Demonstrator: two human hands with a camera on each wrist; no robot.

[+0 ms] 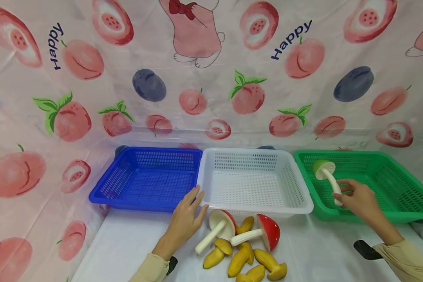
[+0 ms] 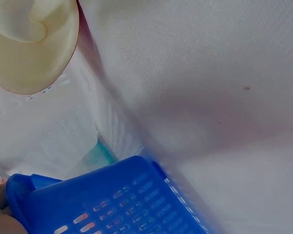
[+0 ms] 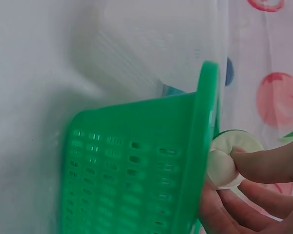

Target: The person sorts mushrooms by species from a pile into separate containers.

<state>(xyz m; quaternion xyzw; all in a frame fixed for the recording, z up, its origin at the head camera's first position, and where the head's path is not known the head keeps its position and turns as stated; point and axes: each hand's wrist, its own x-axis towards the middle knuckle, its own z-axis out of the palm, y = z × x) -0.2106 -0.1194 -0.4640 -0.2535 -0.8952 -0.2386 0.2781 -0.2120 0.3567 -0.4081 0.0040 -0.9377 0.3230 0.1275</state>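
Note:
A toy mushroom with a green cap (image 1: pixel 323 169) and white stem is pinched near the stem's end by my right hand (image 1: pixel 361 199), over the left part of the green basket (image 1: pixel 405 172). In the right wrist view, thumb and fingers close round its pale stem (image 3: pixel 222 168) just past the basket's rim. My left hand (image 1: pixel 185 215), fingers extended, lies at the front corner where the blue basket (image 1: pixel 134 205) and white basket (image 1: pixel 253 211) meet. Beside it, a red-capped mushroom (image 1: pixel 223 225) lies with its stem toward the front.
A second red-capped mushroom (image 1: pixel 269 232) and several yellow mushrooms (image 1: pixel 237 262) are clustered on the white tabletop (image 1: pixel 320 254) before the white basket. The three baskets stand side by side against a fruit-printed cloth (image 1: pixel 204 78).

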